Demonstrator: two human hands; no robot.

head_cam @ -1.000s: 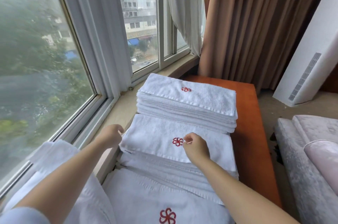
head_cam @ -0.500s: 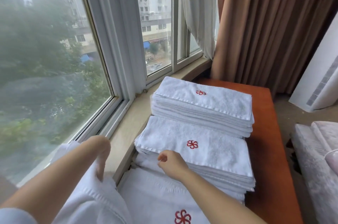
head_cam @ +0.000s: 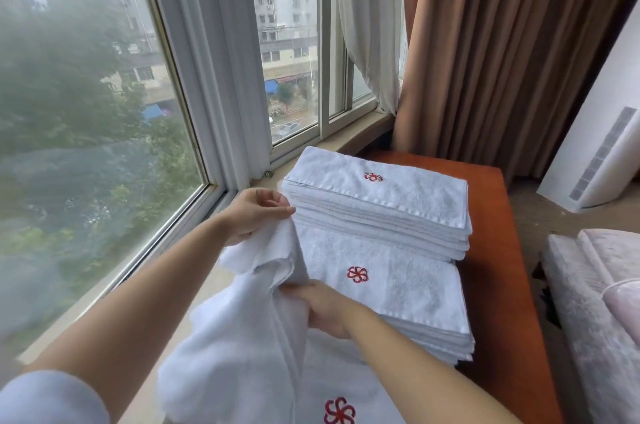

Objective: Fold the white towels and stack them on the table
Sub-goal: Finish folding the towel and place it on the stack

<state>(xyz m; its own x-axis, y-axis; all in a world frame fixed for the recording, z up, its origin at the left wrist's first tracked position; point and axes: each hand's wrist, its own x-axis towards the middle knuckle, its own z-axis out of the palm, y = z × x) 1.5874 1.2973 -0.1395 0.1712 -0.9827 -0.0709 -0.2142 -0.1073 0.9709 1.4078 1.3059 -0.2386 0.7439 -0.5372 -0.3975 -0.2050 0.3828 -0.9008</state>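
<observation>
Left hand (head_cam: pixel 254 212) pinches the loose towel (head_cam: pixel 242 330); right hand (head_cam: pixel 325 307) clutches its fold, fingertips hidden. The towel hides part of the near stack (head_cam: pixel 408 292) on the tabletop (head_cam: pixel 498 285).

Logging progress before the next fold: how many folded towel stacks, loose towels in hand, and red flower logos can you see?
Folded stacks: 2, the far stack and the near stack
Loose towel held by the left hand and right hand: 1
Red flower logos: 3
Total: 6

No readable text; only a red flower emblem (head_cam: pixel 357 274) on each folded towel (head_cam: pixel 408 288).
</observation>
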